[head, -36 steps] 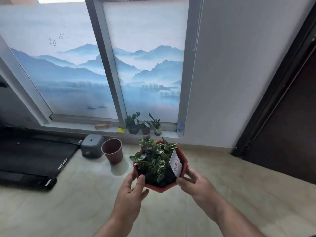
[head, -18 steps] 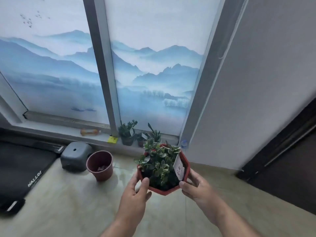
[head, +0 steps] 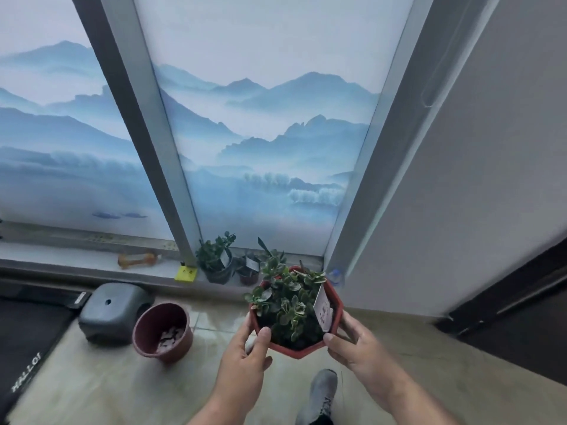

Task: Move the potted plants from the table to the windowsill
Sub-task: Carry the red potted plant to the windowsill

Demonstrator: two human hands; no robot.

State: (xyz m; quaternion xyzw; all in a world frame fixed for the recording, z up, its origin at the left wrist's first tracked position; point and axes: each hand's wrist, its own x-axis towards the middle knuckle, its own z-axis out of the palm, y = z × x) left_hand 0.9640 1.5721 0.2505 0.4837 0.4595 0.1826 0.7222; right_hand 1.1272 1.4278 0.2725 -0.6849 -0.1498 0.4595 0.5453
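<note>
Head view: red octagonal potted plant [head: 296, 314] held above the floor, short of the windowsill [head: 76, 261], gripped at its rim by left hand [head: 245, 357] and right hand [head: 352, 345], thumbs hooked over the edge. On the sill: two small potted plants [head: 216, 262]. On the floor: empty brown pot [head: 162, 332], grey stool [head: 115, 311], grey shoe [head: 320, 397].

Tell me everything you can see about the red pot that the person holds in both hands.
The red pot is angular, many-sided, and looks like plastic. It holds a leafy green plant with pale-edged leaves and a white printed tag stuck in at its right. It is upright, carried in the air above the tiled floor, short of the windowsill. The left hand grips its left rim, thumb on the edge; the right hand grips its right side.
</note>
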